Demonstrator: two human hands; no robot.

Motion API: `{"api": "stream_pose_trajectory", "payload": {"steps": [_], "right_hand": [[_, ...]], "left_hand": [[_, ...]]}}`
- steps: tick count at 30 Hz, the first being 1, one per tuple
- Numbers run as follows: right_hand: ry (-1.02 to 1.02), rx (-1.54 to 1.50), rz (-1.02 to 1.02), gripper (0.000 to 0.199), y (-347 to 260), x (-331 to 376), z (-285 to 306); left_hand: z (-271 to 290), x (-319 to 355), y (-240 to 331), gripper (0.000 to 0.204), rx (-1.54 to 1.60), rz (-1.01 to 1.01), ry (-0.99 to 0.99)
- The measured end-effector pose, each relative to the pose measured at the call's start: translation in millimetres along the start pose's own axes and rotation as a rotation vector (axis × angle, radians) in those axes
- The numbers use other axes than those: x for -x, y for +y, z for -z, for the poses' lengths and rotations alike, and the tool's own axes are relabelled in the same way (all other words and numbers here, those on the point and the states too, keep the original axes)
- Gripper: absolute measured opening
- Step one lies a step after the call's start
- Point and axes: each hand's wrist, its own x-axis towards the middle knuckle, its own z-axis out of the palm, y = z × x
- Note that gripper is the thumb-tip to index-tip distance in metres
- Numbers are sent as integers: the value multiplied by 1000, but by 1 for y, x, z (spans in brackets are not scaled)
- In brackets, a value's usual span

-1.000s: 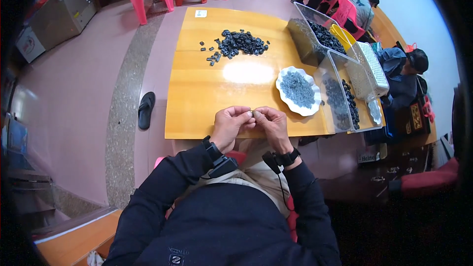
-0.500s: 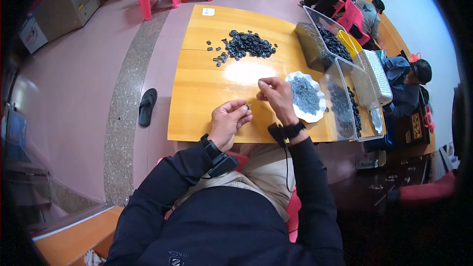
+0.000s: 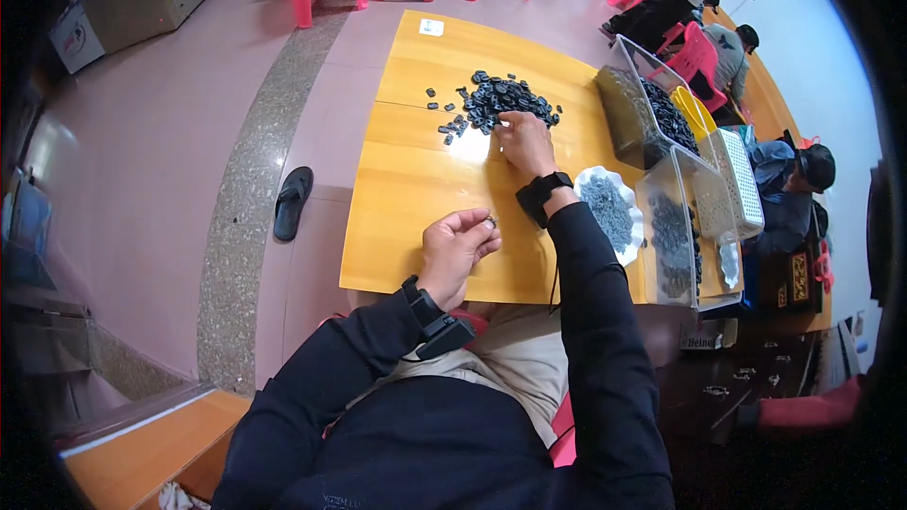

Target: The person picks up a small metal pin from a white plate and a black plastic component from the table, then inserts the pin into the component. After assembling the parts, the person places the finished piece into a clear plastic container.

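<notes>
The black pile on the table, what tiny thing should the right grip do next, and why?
I'd say the right grip should pinch one piece from the black pile: it's right at the pile's near edge, while the left grip pinches a small thing, its details too tiny to tell.

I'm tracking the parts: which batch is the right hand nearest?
The loose black heap, lying directly on the table; grey pieces sit in a white plate, other black pieces in clear boxes.
</notes>
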Motion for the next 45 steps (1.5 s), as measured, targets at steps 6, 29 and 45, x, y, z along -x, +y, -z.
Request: {"api": "stream_pose_trajectory", "payload": {"steps": [6,29,45], "right_hand": [[11,28,-1,19,-3,-2,2],[-159,-1329,-499,29,-12,155,69],[-117,-1498,-539,28,-2,183,63]], "left_hand": [[1,-1,0,20,-4,20,7],[0,5,-5,21,-97,-17,-44],[-1,6,-5,18,-110,1,-48]]}}
